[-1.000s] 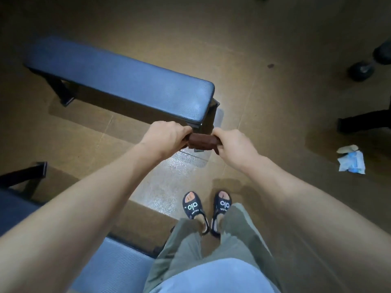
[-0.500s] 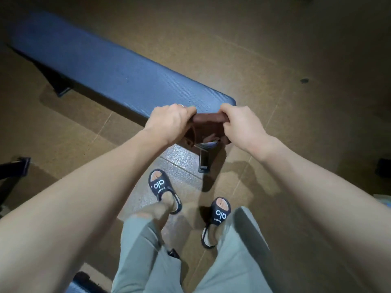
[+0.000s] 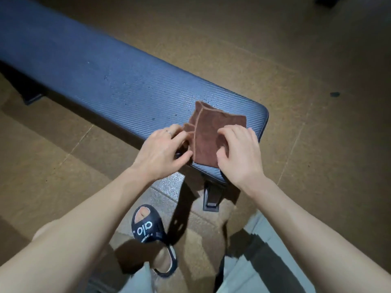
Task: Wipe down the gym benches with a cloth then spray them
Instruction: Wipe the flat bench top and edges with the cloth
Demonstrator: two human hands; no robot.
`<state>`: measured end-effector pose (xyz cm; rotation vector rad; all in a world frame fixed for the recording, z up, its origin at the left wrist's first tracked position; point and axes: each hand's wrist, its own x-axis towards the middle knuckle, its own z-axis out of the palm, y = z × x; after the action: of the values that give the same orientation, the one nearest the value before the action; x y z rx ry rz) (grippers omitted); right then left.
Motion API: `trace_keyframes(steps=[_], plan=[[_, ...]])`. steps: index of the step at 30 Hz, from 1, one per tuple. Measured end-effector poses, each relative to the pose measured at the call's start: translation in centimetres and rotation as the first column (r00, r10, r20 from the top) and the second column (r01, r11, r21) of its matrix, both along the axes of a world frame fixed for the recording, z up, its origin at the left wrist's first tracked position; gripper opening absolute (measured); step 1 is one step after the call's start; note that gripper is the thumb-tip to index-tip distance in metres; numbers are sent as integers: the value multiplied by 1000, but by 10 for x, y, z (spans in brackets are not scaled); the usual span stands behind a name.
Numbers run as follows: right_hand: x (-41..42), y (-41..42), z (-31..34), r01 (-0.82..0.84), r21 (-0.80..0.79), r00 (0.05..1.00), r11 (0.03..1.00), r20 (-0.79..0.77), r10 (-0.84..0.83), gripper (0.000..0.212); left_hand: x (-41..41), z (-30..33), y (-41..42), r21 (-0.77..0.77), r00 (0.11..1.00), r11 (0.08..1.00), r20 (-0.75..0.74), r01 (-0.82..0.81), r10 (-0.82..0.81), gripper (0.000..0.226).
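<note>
Cloth (image 3: 213, 134) lies folded on the near end of the bench (image 3: 118, 81). Our left hand (image 3: 163, 151) pinches its edge; right hand (image 3: 239, 153) presses with bent fingers. Flatten first, then wipe in long overlapping passes across the droplets.

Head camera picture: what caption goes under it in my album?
Both hands lay a folded brown cloth on the blue gym bench.

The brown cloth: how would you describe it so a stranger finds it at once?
Find the long dark blue bench crossing the brown floor. At its near, rounded end lies the cloth, between the left hand and right hand. It is the only brown, folded thing on the padding.
</note>
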<state>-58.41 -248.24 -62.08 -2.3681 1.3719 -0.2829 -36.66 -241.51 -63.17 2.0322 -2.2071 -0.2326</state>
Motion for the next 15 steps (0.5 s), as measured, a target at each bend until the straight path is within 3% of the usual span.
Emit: trace_keyframes(steps=[4, 7, 11, 15], plan=[[35, -8, -28, -52, -89, 993, 995, -112, 42, 58, 2, -23, -30, -207, 948, 936, -202, -286, 245, 29], [39, -12, -44, -77, -138, 976, 987, -212, 47, 61, 2, -46, -42, -263, 934, 902, -199, -343, 297, 29], [39, -17, -48, -112, -129, 966, 985, -247, 77, 68, 3, -57, -47, -252, 876, 867, -350, -430, 333, 28], [38, -22, -43, -176, -66, 946, 982, -288, 150, 87, -1, -55, -45, -253, 875, 856, -319, -450, 366, 28]])
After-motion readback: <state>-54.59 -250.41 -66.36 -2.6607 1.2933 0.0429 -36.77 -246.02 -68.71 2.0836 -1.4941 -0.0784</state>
